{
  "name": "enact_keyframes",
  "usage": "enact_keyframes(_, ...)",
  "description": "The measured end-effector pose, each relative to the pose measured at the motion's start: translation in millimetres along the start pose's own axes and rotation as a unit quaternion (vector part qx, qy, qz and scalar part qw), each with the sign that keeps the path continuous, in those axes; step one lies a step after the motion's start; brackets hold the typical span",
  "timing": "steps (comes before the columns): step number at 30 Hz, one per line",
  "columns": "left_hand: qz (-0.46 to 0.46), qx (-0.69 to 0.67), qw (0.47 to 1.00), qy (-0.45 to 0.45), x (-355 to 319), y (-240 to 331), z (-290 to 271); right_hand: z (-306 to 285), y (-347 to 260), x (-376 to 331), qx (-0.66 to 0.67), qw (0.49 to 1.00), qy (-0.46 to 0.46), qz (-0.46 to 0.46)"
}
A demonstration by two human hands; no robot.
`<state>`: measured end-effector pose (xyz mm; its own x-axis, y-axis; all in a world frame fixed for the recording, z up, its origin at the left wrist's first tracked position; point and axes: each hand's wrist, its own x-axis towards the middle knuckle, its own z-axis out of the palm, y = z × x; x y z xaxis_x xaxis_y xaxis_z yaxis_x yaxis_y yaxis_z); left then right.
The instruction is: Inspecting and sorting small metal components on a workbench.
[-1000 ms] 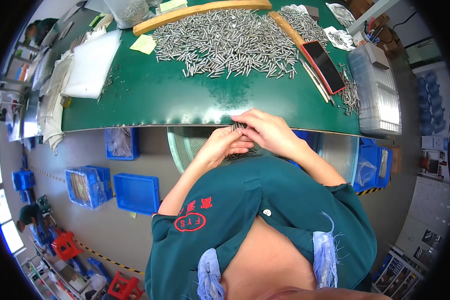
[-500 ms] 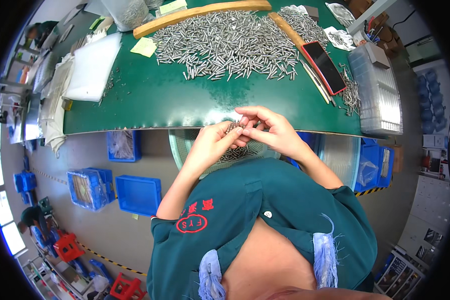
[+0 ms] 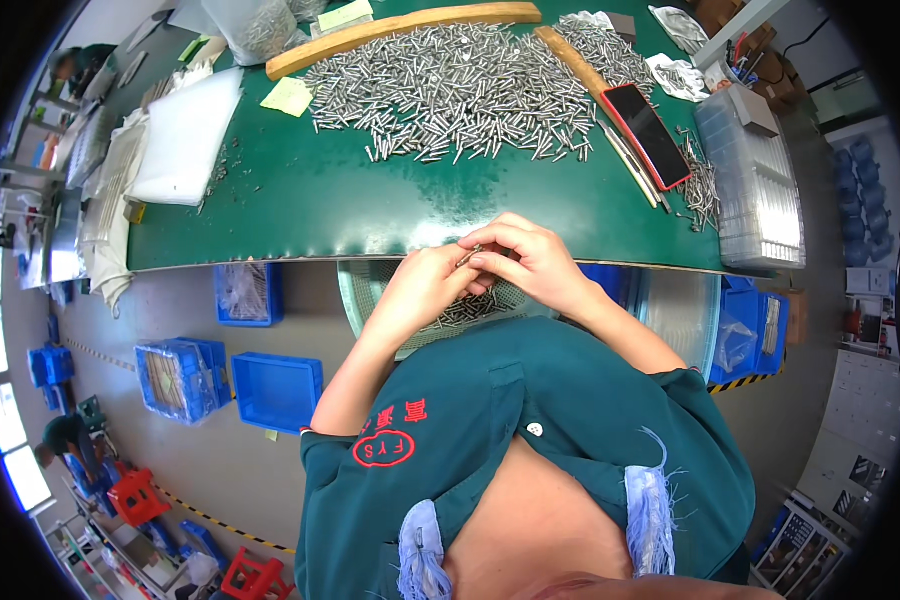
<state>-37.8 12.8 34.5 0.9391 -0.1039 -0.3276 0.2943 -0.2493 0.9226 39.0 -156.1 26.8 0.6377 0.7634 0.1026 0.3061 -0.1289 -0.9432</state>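
Both hands raised to the near edge of the green mat (image 3: 370,215), up from just below it a second ago. Left hand (image 3: 425,290) and right hand (image 3: 530,262) pinched together on one metal pin (image 3: 468,257), fingers curled closed. Beneath the mat edge, round basin (image 3: 370,300) holding pins; beyond, the heap of pins (image 3: 450,95) beside a phone (image 3: 650,135). Suggests another pin being checked.

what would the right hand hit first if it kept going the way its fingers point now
The right hand points toward the person's left, and its fingertips already meet the left hand around a small metal pin. So it would most likely press into the left hand's fingers first; depth is hard to judge here.
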Motion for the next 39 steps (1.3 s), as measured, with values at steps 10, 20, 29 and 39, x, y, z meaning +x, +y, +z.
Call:
enact_keyframes(10,0.033,-0.167,0.985,-0.018,-6,5,-15,-6,14,9,0.572,0.777,0.005,0.261)
enact_keyframes(20,0.063,-0.014,0.963,0.261,-6,-13,-44,1,4,8,0.299,0.921,-0.086,0.236)
enact_keyframes(29,0.118,0.158,0.93,0.31,17,-5,-47,-7,3,15,0.092,0.993,-0.026,0.069)
enact_keyframes(39,0.127,0.434,0.832,0.322,87,-4,-41,-19,25,71,-0.388,0.918,0.073,-0.034)
